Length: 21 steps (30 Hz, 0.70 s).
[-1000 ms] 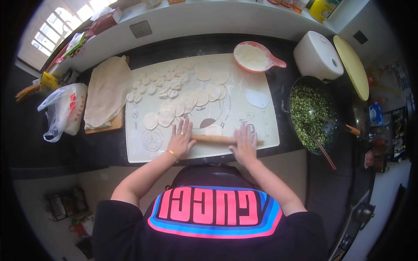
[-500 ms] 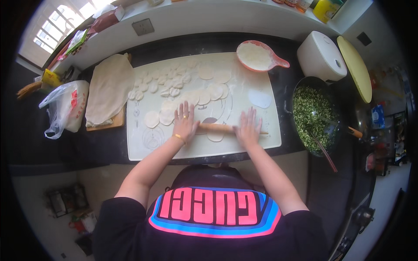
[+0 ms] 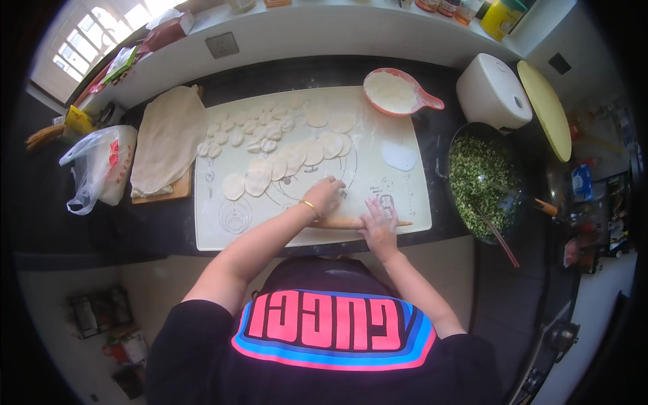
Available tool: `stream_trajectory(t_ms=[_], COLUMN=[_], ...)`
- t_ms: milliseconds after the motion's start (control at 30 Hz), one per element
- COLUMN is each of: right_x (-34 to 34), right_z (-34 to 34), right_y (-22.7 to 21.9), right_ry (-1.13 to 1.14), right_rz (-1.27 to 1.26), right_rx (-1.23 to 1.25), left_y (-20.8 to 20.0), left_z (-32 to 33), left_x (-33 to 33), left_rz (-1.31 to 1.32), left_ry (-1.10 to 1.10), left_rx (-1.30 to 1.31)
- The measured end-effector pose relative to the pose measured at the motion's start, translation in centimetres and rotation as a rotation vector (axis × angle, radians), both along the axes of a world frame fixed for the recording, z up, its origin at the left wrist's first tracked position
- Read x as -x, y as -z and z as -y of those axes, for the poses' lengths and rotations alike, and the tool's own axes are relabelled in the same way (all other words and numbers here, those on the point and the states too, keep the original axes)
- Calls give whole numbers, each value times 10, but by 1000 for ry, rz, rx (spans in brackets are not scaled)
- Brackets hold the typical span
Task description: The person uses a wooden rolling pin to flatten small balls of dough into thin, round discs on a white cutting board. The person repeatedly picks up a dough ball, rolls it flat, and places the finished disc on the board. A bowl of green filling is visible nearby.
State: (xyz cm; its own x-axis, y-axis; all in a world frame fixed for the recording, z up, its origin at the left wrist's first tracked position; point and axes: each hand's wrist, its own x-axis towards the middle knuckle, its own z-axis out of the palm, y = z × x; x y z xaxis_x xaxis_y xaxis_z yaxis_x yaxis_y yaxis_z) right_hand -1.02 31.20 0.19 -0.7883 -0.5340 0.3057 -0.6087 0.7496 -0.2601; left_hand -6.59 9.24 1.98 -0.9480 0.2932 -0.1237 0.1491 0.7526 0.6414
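My right hand (image 3: pixel 379 229) rests on the right part of a wooden rolling pin (image 3: pixel 342 223), which lies near the front edge of a pale kneading mat (image 3: pixel 405 196). Just beyond the pin, my left hand (image 3: pixel 322 196) has its fingers curled down toward the mat. Whatever is under or between those fingers is hidden from view. A row of overlapping thin dough wrappers (image 3: pixel 295 158) runs diagonally beyond my left hand. Several small dough pieces (image 3: pixel 253 126) lie floured at the mat's far left.
A red handled bowl (image 3: pixel 393 92) of flour stands at the back, a white scraper (image 3: pixel 399 156) nearer. To the right is a pan of chopped green filling (image 3: pixel 482 179) with chopsticks, beside a white appliance (image 3: pixel 494 91). On the left, a dough sheet (image 3: pixel 169 138) covers a board near a plastic bag (image 3: pixel 101 165).
My left hand has left the rolling pin, shifted right and curled its fingers. My right hand has drawn the pin nearer the front edge. The dough round under the pin is now out of sight.
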Motion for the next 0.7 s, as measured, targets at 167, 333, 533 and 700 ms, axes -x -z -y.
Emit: stream_trajectory(t_ms=[167,333,533,700], right_x=[-10,-15,47,40], right_z=[-16,-14,18,20], right_y=[-12,-4,-6,-17], right_ry=[-9,88,269,236], right_rz=[92,208,173,208], right_rx=[19,-16,-160,-236], left_y=[-5,0,12,24], left_z=[10,38,42,49], left_x=[-14,-85,-28,-44], left_rz=[230,-199,-180,-96], left_ry=[-111,-249,-344,-298], left_rx=[138,211,494,397])
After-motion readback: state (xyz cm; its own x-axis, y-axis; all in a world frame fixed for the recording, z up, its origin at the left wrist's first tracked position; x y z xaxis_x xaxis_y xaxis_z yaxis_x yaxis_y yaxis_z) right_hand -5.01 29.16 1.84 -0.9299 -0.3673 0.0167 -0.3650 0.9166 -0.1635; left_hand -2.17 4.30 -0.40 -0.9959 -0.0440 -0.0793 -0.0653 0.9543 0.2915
